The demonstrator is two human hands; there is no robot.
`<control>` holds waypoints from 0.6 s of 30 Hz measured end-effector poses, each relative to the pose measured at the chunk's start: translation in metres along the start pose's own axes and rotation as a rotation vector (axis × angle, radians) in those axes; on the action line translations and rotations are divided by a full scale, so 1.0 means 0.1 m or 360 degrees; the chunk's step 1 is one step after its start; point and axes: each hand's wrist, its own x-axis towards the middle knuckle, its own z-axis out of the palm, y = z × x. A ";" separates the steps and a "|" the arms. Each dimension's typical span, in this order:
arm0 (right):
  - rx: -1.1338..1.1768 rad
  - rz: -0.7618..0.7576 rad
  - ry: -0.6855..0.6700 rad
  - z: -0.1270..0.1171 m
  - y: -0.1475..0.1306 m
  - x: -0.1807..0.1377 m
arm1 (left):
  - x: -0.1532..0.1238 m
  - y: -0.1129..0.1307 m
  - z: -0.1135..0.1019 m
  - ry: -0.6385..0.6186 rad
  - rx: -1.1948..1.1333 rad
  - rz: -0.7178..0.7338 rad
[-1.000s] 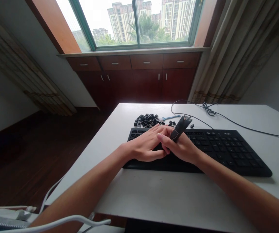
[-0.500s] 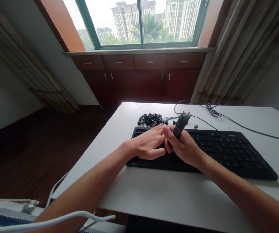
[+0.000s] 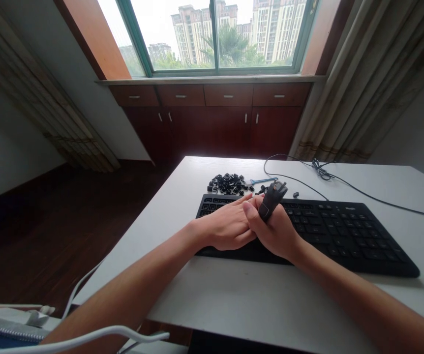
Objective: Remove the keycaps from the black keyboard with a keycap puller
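A black keyboard (image 3: 345, 231) lies across the white table (image 3: 256, 300). My right hand (image 3: 276, 231) is closed round a dark keycap-puller tool (image 3: 271, 200), whose upper end sticks up above the fist over the keyboard's left half. My left hand (image 3: 227, 226) rests on the keyboard's left part, fingers held together and bent down onto the keys right beside my right hand; what lies under its fingertips is hidden. A heap of several loose black keycaps (image 3: 228, 183) sits just behind the keyboard's left end.
A small blue tool (image 3: 263, 181) lies beside the keycap heap. The keyboard's black cable (image 3: 345, 184) runs across the table's far right. A white cable (image 3: 97, 334) hangs at the lower left. Wooden cabinets and a window stand behind the table.
Both hands stayed together on the keyboard's left half. My right hand with the tool dipped slightly lower and my left fingers curled in closer. The view shifted a little.
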 end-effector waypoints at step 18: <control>0.0443 0.0322 0.0242 -0.05 0.08 0.04 | -0.03 -0.08 -0.23 0.0011 -0.0151 -0.0013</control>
